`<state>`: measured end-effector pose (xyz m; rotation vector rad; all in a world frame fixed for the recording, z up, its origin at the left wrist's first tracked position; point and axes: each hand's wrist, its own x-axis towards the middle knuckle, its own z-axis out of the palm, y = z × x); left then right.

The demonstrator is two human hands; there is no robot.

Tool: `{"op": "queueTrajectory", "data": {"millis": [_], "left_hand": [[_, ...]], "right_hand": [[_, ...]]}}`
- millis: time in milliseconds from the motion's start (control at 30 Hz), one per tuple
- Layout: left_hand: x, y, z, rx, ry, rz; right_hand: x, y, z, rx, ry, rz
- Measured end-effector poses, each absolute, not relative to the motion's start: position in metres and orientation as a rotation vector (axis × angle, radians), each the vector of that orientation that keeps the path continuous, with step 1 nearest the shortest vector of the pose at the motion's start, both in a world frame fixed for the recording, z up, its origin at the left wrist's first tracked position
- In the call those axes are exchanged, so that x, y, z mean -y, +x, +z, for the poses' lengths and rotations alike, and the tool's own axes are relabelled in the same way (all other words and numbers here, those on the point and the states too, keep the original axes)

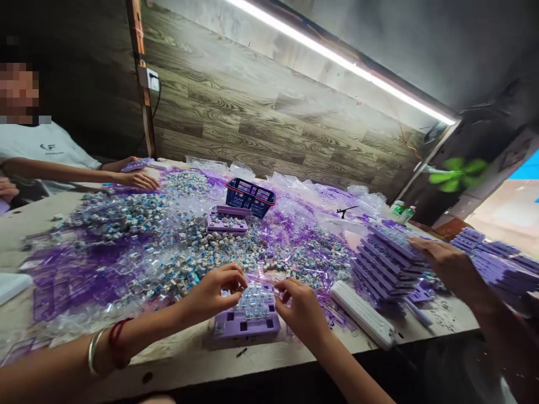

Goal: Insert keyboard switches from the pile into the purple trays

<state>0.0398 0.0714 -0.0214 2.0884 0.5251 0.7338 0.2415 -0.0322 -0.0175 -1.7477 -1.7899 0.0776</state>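
A purple tray-like piece (246,327) with square holes lies near the table's front edge. On top of it sits a clear piece (255,302) filled with small blue-and-clear parts. My left hand (219,287) is at the clear piece's left side, thumb and fingertips pinched together; whatever is between them is too small to make out. At the right side is my right hand (298,303), its fingers curled in a pinch by the clear piece's edge, with anything held there hidden. A silver bangle and a red band circle my left wrist.
Loose small switches (197,247) are heaped behind my hands. A dark blue basket (250,197) stands behind them. Purple pieces are stacked (385,264) at the right, beside a white bar (362,315). Other people's hands reach in at left (141,179) and right (442,261).
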Motion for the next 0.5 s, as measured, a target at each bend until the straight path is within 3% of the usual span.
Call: {"op": "queueTrajectory", "data": {"millis": [333,500], "left_hand": [[-0.063,0.018,-0.040,-0.303,2.210,0.712],[-0.061,0.015,-0.040,-0.325,2.266,0.611]], "right_hand": [[0.059,0.202,0.029,2.000,-1.696,-0.066],[0.058,0.208,0.012,1.983,-1.625,0.027]]}}
